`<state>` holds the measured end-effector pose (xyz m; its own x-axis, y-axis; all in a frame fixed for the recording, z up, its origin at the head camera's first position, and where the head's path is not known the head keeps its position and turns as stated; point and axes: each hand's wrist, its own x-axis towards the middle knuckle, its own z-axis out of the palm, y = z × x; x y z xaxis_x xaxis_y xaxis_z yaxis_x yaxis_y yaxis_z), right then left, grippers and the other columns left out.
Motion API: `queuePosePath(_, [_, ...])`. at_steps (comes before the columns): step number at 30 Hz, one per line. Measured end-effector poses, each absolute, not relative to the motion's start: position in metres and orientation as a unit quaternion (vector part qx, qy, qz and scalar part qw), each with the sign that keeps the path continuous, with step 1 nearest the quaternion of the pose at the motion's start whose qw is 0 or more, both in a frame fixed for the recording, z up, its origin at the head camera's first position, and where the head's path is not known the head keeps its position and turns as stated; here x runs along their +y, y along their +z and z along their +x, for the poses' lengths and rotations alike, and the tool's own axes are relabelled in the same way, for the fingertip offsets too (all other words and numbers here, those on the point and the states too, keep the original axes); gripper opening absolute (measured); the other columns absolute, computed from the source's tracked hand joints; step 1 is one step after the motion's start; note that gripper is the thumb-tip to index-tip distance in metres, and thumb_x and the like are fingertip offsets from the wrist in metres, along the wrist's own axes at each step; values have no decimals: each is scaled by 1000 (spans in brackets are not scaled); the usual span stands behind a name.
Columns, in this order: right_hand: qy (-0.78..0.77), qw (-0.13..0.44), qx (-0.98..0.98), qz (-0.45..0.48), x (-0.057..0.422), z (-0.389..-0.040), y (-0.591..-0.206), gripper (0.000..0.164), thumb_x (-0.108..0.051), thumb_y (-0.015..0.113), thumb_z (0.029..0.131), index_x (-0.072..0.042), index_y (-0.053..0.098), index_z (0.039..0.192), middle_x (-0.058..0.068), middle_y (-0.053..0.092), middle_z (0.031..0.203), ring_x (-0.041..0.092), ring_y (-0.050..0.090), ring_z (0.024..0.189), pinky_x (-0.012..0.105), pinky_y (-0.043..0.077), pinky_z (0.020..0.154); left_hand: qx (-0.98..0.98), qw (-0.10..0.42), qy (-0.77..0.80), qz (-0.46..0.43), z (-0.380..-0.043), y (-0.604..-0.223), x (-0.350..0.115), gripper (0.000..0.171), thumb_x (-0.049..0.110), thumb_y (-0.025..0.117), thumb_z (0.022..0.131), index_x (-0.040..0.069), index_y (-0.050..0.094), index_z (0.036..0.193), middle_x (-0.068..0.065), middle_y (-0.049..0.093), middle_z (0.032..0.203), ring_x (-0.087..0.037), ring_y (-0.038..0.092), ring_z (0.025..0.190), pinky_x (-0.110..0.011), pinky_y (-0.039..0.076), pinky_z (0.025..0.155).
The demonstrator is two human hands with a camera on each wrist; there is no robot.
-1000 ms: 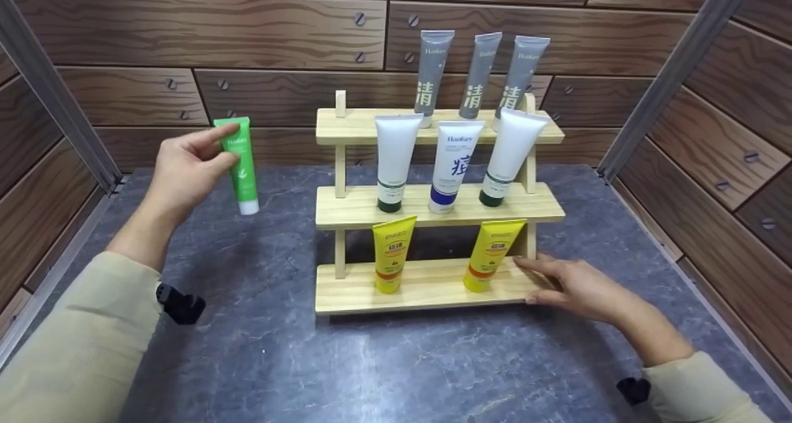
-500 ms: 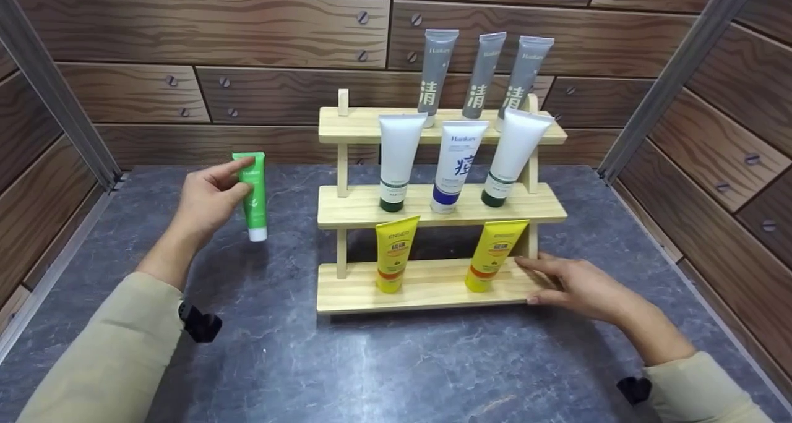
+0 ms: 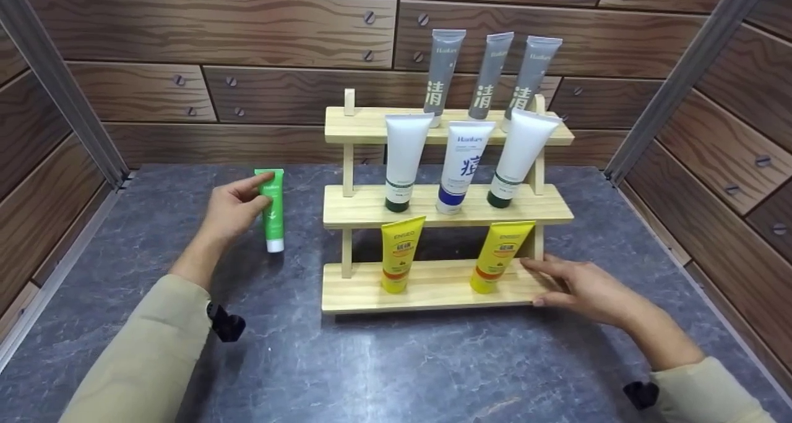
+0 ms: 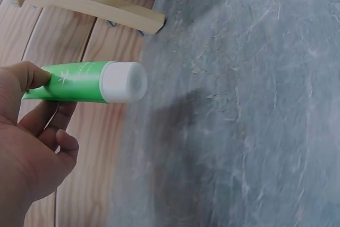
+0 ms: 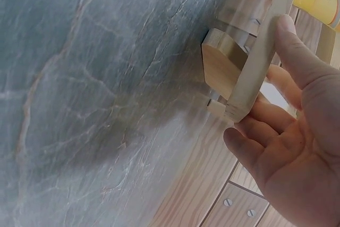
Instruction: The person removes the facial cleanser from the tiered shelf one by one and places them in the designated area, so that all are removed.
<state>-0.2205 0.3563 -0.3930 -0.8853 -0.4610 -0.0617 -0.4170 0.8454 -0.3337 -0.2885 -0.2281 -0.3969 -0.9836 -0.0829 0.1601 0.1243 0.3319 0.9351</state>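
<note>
My left hand pinches a green squeeze tube near its flat crimped end, left of a three-tier wooden display stand. The tube's white cap points down and hangs over the table, with a shadow below. At the stand's right end my right hand grips the lowest board, thumb on its front edge and fingers curled behind it. Two yellow tubes stand on that lowest tier, with a gap between them. White tubes fill the middle tier, and grey tubes the top one.
The dark marbled table spreads around the stand. Wood-patterned walls close it in at the back and sides, with metal corner posts. The left ends of the top and middle boards carry no tube.
My left hand has moved right and down toward the stand, carrying the green tube lower. The right hand keeps its grip on the stand. The view has shifted slightly.
</note>
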Motion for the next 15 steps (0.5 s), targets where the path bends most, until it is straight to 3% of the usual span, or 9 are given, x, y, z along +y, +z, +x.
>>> queuePosePath(6, [-159,72,960,-220,357,-218,-395,79,-60,74,92,-16,56,155,37,44,154,61,50,133,76,37,106,-808,63,-585,-6,-299,-409,-218,47,1,61,103,6,60,150,-27,62,142,-22,60,116,-21,51,86])
queuePosePath(15, [-158,61,957,-237,357,-218,-393,77,-56,75,93,-14,56,155,38,45,152,62,51,132,75,38,107,-793,46,-607,17,-307,-420,-206,50,1,59,101,7,59,151,-24,60,147,-23,57,121,-19,49,86])
